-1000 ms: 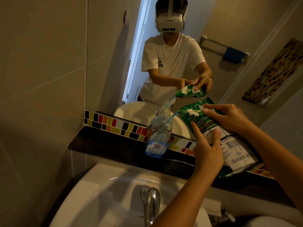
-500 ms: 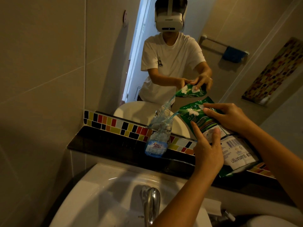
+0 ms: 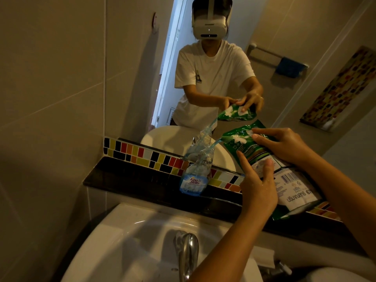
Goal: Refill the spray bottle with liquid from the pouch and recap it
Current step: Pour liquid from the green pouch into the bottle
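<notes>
A clear plastic spray bottle (image 3: 194,178) with a blue label stands uncapped on the black ledge (image 3: 130,180) behind the basin. A green refill pouch (image 3: 264,159) is tilted above it, corner down to the left, and a thin blue stream (image 3: 214,143) runs from that corner into the bottle's neck. My left hand (image 3: 257,184) grips the pouch's near side from below. My right hand (image 3: 282,144) holds its upper part, fingers pressed on the top. The bottle's cap is not in view.
A white basin (image 3: 126,241) with a chrome tap (image 3: 188,253) lies below the ledge. A strip of coloured tiles (image 3: 142,152) runs under the mirror (image 3: 234,68), which reflects a person, the pouch and the bottle. A tiled wall (image 3: 50,88) closes the left side.
Both hands and the pouch have stayed almost in place, and the stream keeps running into the bottle. The view has shifted very slightly.
</notes>
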`<state>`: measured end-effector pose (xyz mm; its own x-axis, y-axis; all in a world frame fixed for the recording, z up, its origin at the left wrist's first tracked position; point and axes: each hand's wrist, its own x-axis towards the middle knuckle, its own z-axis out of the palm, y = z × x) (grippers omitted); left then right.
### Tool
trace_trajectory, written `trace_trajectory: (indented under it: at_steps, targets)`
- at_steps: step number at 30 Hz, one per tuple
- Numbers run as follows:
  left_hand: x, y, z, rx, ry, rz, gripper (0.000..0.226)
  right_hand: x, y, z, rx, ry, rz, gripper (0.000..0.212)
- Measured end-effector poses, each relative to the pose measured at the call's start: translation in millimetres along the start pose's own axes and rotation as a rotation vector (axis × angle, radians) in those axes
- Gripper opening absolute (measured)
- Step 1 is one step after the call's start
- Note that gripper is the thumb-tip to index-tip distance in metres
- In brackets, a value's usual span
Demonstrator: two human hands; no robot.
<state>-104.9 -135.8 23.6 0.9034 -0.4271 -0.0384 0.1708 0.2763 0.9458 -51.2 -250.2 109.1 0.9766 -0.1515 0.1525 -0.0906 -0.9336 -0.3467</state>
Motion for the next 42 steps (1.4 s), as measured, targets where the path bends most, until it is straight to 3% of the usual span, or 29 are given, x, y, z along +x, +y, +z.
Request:
trace_trajectory:
  at_steps: [42]
  targets:
    - [-1.5, 2.6, -1.2, 0.031, 0.02, -0.006, 0.074, 2.4, -3.4, -2.1, -0.016, -0.017, 0.003, 0.044]
